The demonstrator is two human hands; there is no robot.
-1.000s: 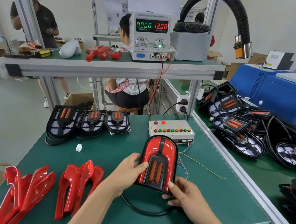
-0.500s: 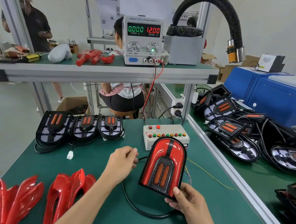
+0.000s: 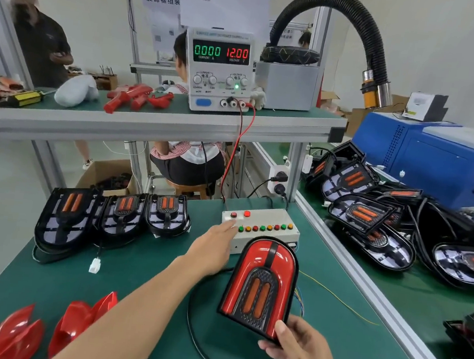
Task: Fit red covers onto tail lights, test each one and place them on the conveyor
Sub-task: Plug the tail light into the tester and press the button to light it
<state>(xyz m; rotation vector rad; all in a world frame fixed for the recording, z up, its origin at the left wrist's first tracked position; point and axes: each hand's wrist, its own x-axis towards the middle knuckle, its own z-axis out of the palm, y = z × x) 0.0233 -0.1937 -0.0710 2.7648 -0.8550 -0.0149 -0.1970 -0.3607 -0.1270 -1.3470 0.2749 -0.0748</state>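
A: Start with the biggest thing. What carries the work?

B: The green bench (image 3: 139, 259). On the shelf above it stands the power supply (image 3: 219, 70), its display reading zero current at twelve volts. To the right runs the conveyor (image 3: 410, 297), crowded with black tail lights.

A: And the task's own piece?

B: The tail light (image 3: 261, 287), red cover already on, held tilted up above the bench near its front edge, just in front of the white button box (image 3: 262, 230). A black cable (image 3: 198, 345) loops from beneath it across the mat.

A: Who has hold of it?

B: The right hand (image 3: 296, 352) alone, pinching the lower edge, thumb on the face and fingers curled behind. The left hand (image 3: 212, 250) holds nothing; it is stretched flat, fingertips (image 3: 232, 224) reaching the left end of the button box. Whether they press a button, I cannot tell.

A: How would it handle?

B: Judging by a one-handed hold at one end, light. The shell looks stiff, the cover glossy and probably slippery, easily marked. The black rim seems the safer place to grip, with the trailing cable kept clear.

A: Anything smaller?

B: Three uncovered lights (image 3: 114, 219) at the left rear, loose red covers (image 3: 23, 335) at the front left corner, and a white connector (image 3: 95, 265) lying between them.
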